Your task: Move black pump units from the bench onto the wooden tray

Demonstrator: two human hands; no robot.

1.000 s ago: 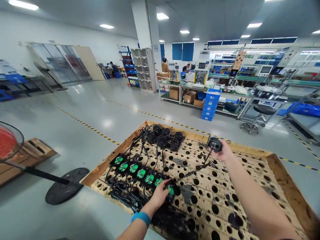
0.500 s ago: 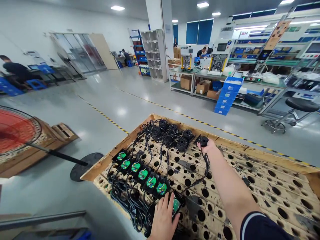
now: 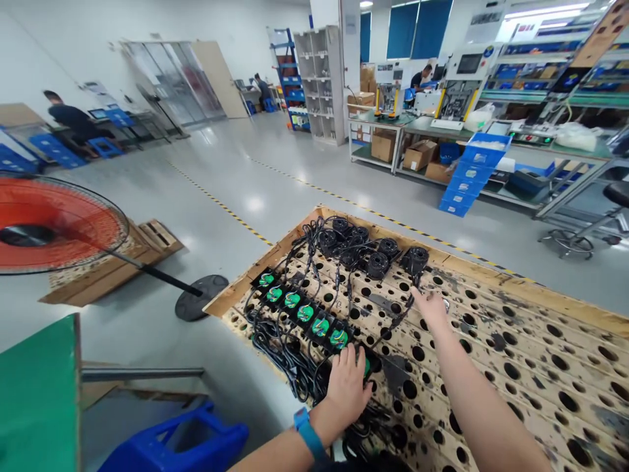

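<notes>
One round black part (image 3: 415,257) lies just above our right hand (image 3: 433,308), toward the upper centre of the frame; this hand is open and holds nothing. Our left hand (image 3: 348,387), lower centre, presses flat on the last green module (image 3: 366,364), its long row running to the upper left.

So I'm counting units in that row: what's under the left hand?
The left hand lies flat on a black module; only its green edge shows. Its face is covered. Six green-topped modules lie beside it.

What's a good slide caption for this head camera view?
Left hand presses the nearest green-topped module; right hand open over the perforated wooden board.
</notes>
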